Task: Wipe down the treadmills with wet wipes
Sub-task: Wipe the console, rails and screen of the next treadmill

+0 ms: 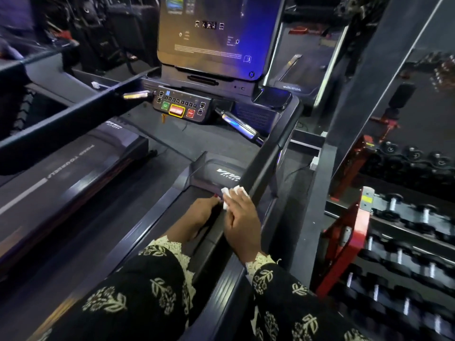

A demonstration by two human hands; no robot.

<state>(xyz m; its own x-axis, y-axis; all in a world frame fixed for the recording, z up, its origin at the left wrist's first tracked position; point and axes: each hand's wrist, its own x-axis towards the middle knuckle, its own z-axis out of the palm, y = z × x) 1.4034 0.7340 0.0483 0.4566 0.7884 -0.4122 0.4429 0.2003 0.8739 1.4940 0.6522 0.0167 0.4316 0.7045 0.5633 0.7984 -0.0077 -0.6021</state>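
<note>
right hand (242, 212): fingers flat, pressing wet wipe (229, 193) onto treadmill (221, 284) side rail
left hand (200, 214): alongside, fingertips at the wipe's edge; grip unclear

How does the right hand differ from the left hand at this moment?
The right hand presses a white wipe with flat fingers; the left hand shows no wipe. The right hand lies on the treadmill's side rail, the left hand nearer the belt. The right hand's fingers are plainly straight; the left hand's are hard to read. Both wear dark floral sleeves with lace cuffs.
</note>
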